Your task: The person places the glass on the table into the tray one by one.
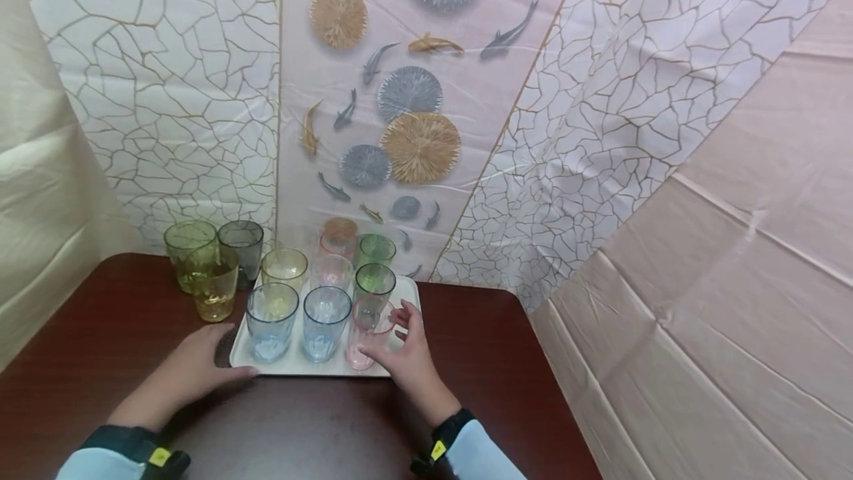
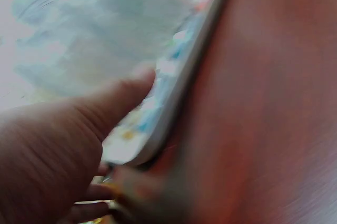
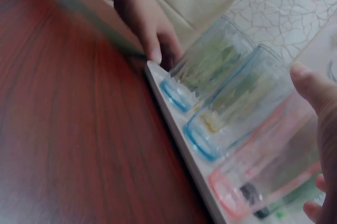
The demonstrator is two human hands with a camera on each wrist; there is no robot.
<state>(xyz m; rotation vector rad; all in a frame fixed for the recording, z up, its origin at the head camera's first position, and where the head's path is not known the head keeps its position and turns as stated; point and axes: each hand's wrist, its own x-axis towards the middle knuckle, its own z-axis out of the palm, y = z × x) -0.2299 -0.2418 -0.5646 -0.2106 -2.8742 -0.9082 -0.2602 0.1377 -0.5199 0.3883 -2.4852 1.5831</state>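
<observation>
A white tray (image 1: 305, 372) carries several clear tinted glasses. My left hand (image 1: 189, 367) is at the tray's front left corner, thumb and fingers spread; its thumb (image 2: 134, 87) lies by the tray edge, though blur hides whether it touches. At the front right corner my right hand (image 1: 415, 365) is spread beside a pink glass (image 1: 360, 355), thumb on the near side and fingers on the far right. In the right wrist view the thumb (image 3: 310, 82) is near that glass, contact unclear. Two blue glasses (image 1: 269, 335) (image 1: 323, 335) stand left of it in the front row.
Behind the front row are a yellow glass (image 1: 284, 267), a pale pink glass (image 1: 332, 271), an orange-pink glass (image 1: 339, 232) and green glasses (image 1: 377, 247). Left of the tray stand green (image 1: 183, 243), grey (image 1: 241, 239) and amber (image 1: 215, 295) glasses on the dark red table (image 1: 480, 361). Patterned cloth hangs behind.
</observation>
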